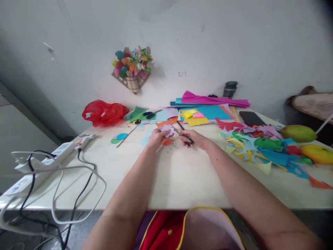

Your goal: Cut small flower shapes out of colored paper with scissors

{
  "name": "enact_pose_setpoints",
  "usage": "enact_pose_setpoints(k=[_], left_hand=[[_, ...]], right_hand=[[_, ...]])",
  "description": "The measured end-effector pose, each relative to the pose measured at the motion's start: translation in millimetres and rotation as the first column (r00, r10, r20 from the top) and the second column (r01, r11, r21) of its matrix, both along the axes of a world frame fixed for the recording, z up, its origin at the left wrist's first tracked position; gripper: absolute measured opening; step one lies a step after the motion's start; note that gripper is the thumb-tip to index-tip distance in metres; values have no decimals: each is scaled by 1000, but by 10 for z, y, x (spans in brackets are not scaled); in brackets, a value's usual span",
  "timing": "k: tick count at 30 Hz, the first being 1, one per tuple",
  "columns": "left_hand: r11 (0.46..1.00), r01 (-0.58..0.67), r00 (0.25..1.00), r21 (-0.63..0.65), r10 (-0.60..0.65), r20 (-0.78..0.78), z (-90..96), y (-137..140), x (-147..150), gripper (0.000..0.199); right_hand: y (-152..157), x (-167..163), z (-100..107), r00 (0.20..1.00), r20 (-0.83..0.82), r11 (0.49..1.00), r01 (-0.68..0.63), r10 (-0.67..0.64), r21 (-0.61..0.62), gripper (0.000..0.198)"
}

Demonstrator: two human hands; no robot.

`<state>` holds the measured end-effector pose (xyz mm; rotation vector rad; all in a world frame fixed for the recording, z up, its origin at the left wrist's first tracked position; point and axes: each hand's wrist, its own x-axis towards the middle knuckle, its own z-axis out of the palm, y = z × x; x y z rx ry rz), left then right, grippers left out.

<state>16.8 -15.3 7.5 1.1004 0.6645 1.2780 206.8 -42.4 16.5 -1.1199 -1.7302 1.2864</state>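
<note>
My left hand point(156, 138) pinches a small lilac paper cutout point(167, 130) with a scalloped edge, above the middle of the table. In my right hand point(195, 138) is a pair of dark-handled scissors point(187, 138), with the blades pointing left toward the lilac paper. Whether the blades touch the paper I cannot tell. Just below the cutout lies an orange paper piece point(167, 141). Light blue paper point(146, 139) lies beside my left hand. Green and blue paper circles point(121, 136) rest farther left, next to a thin grey strip point(127, 136).
Paper scraps point(249, 146) and mangoes point(298, 133) cover the right side, near a phone point(252, 118). Coloured sheets point(213, 113) are stacked at the back. A second pair of scissors point(149, 114) lies by a red plastic bag point(104, 113). A power strip point(47, 163) with cables lines the left.
</note>
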Motion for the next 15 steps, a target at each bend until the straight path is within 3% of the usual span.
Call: enact_pose_setpoints(k=[15], left_hand=[[1000, 7, 1000, -3, -7, 6, -18, 14, 7, 31]], right_hand=[[37, -1, -53, 1000, -2, 1000, -7, 7, -12, 25]])
